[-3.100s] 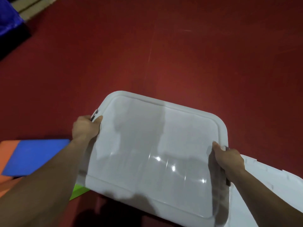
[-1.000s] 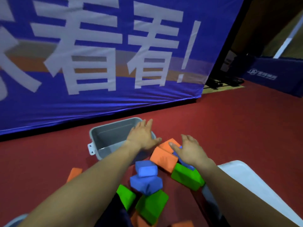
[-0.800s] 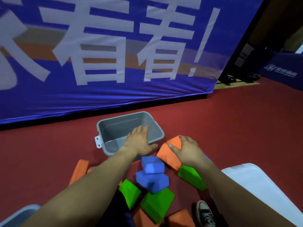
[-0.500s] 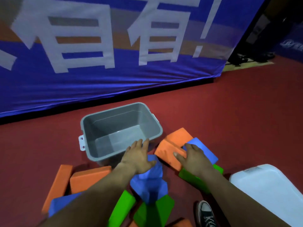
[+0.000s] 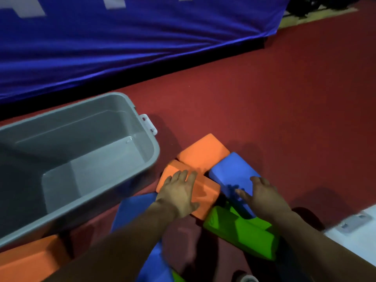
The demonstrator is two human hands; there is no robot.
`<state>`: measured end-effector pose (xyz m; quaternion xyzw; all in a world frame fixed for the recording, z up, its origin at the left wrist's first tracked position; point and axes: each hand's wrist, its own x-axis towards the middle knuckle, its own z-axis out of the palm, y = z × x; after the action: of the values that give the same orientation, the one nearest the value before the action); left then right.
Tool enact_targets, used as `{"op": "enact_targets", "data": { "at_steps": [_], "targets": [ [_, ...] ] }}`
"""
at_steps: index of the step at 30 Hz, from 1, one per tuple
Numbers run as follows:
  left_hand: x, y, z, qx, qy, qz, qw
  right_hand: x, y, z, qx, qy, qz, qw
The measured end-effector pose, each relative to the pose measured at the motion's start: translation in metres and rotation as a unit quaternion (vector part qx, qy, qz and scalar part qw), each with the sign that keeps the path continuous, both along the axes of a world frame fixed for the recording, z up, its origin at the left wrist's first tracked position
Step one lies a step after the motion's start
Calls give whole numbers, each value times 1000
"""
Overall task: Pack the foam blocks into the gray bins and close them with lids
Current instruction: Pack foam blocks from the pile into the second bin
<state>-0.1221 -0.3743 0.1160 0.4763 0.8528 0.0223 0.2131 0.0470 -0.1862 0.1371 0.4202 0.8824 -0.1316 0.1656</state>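
Note:
An empty gray bin (image 5: 146,169) stands on the red floor at the left. To its right lies a heap of foam blocks. My left hand (image 5: 179,194) rests flat, fingers spread, on an orange block (image 5: 205,192). My right hand (image 5: 262,196) lies with fingers apart on a blue block (image 5: 230,171). A second orange block (image 5: 203,151) sits just behind them. A green block (image 5: 240,231) lies under my right wrist. Neither hand has lifted anything.
A blue banner (image 5: 122,47) hangs along the back, close behind the bin. More blocks lie near me: blue (image 5: 134,206) under my left arm and orange (image 5: 26,263) at bottom left. A white lid (image 5: 354,241) lies at the right edge.
My head has tilted down and nearer, so the bin now fills the left. My left hand moved from the blue block by the bin onto the orange block; my right hand shifted onto the blue block.

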Motion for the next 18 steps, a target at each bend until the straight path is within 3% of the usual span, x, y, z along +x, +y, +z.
{"op": "enact_targets", "data": {
  "at_steps": [10, 14, 18],
  "targets": [
    [8, 99, -104, -44, 6, -55, 998, -3, 80, -97, 28, -31, 25, 999],
    [5, 118, -114, -70, 6, -65, 995, -6, 93, -116, -5, -15, -38, 999],
    [-3, 121, -115, -100, 11, -81, 992, -6, 100, -123, -101, -13, -121, 987]
  ]
}}
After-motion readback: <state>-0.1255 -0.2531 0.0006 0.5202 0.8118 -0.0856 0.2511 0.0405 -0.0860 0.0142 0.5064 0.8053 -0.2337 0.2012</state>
